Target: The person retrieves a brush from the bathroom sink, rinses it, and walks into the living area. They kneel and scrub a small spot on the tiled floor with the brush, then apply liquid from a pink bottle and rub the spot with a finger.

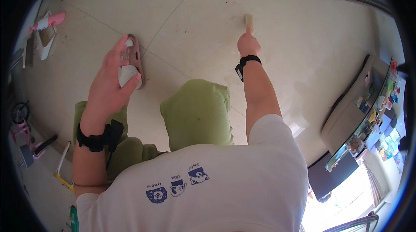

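Observation:
My right hand point(249, 44) reaches out over the tiled floor point(195, 37), its index finger stretched along the top of a small, pale beige block-like tool point(248, 18). The tool lies against the floor; whether it is a brush or a sponge I cannot tell, and its near end is hidden by the hand. Dark specks and brownish smudges mark the tiles around it. My left hand point(109, 79) hangs in front of my left knee with fingers apart and nothing in it. Behind it shows a pink clog point(137, 55) on my foot, over a white sock.
At the left are a pink-and-white object point(52, 20), a white frame point(45, 45) and a pink child's bicycle point(22, 118). To the right stand a grey-beige sofa-like piece point(344, 115) and a glass-topped table point(360, 134) crowded with small items. My green-trousered knee point(198, 115) juts forward.

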Demonstrator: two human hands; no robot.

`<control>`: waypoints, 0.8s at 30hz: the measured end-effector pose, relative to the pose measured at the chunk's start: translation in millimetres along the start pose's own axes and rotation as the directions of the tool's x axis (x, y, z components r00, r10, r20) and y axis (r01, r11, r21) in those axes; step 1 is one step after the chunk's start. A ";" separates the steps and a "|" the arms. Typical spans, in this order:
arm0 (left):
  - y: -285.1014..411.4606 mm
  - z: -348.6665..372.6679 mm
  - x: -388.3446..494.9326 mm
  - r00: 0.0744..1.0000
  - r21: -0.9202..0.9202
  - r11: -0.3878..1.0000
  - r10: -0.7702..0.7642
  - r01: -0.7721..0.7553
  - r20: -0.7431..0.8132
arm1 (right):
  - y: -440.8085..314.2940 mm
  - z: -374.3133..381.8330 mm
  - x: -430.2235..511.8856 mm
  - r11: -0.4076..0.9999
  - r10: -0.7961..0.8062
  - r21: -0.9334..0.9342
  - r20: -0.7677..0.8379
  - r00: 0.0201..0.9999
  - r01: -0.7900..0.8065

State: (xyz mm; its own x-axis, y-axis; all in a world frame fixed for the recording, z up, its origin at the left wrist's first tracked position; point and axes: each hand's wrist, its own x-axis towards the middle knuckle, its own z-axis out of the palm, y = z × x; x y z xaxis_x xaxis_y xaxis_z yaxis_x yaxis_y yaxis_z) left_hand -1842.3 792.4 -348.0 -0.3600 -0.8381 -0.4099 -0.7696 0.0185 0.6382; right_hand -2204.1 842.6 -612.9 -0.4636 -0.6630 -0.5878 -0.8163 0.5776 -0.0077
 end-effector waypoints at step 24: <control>-8.7 -4.5 -4.6 0.982 -0.076 0.980 -0.181 0.184 0.045 | -70.0 -24.4 25.3 0.965 -0.261 0.011 0.000 0.965 0.261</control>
State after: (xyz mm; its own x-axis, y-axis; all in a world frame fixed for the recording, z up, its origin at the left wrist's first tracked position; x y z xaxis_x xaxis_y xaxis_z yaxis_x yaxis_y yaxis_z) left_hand -1831.6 793.6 -348.8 -0.2380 -0.8024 -0.5472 -0.7806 -0.1772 0.5994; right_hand -2167.1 773.8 -607.5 -0.2345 -0.7907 -0.5655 -0.9052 0.3898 -0.1695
